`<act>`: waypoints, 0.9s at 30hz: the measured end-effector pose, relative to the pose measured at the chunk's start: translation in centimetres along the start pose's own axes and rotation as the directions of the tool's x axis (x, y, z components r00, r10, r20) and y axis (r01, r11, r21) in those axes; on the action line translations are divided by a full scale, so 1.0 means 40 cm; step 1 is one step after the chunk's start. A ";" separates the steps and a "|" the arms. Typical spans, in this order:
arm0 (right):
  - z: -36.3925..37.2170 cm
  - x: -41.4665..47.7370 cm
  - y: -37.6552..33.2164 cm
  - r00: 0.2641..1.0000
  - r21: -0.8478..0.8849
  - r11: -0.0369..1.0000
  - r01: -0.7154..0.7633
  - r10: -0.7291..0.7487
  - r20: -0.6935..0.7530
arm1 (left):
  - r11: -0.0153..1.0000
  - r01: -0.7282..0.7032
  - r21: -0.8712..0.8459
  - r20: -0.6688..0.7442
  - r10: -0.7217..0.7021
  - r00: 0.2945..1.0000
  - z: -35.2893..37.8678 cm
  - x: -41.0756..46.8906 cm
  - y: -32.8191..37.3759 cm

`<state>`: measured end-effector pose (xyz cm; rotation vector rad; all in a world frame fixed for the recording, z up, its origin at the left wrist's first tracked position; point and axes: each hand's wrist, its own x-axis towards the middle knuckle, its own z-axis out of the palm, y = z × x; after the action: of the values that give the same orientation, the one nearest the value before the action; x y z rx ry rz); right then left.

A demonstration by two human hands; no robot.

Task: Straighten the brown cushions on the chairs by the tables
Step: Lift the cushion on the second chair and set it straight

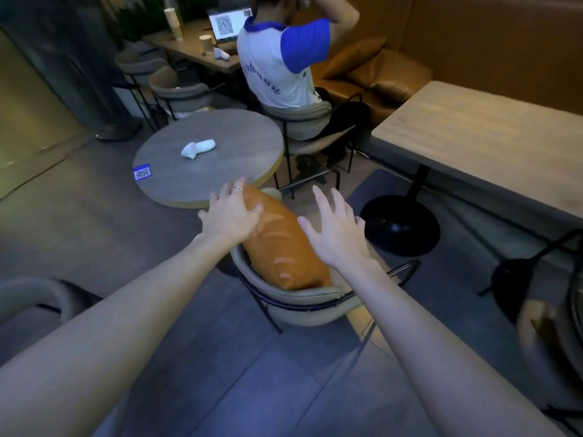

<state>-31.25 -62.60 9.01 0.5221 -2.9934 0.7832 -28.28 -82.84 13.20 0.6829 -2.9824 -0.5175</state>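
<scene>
Two bare arms reach forward from the bottom of the view. On the left, the left hand [232,212] lies flat with fingers spread, pressing its palm and thumb against the upper left side of a brown cushion [279,244]; a thin ring [237,189] sits on one finger. Beside it, the right hand [336,230] is wide open, fingers splayed and slightly curled, hovering at the cushion's right edge; whether it touches the cushion cannot be told, and it grips nothing. Smooth and leather-like, the plump, oblong cushion has soft creases and stands on edge in a chair [303,302], leaning against the curved backrest. That chair has a rounded, padded grey-beige shell on thin black metal legs and is tucked close to a round table [220,171] with a grey wood-grain top and a pale edge band. On this table lie a crumpled white cloth [198,148] and a small blue card [142,172]. To the right stands a rectangular light-wood table [479,146] on a black pedestal base. Beyond the round table, a seated person [280,64] in a white shirt with blue sleeves faces a laptop [229,25]. Grey tiles [220,373] cover the ground.
</scene>
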 end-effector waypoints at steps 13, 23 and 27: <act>0.405 0.114 -0.097 0.914 0.002 0.936 -0.351 0.343 0.217 | 0.772 0.425 -0.472 0.412 -0.233 0.881 0.339 0.360 -0.217; 0.526 0.107 -0.127 0.871 -0.080 0.868 -0.489 0.491 0.003 | 0.605 0.584 -0.541 0.592 -0.219 0.776 0.444 0.479 -0.291; 0.501 0.107 -0.083 0.661 0.226 0.636 -0.738 0.749 0.052 | 0.630 0.594 -0.501 0.642 -0.190 0.743 0.442 0.495 -0.307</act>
<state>-32.65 -76.22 -6.57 -0.8295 -3.0255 1.1390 -43.00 -96.25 -8.24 1.2909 -2.6191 -2.0346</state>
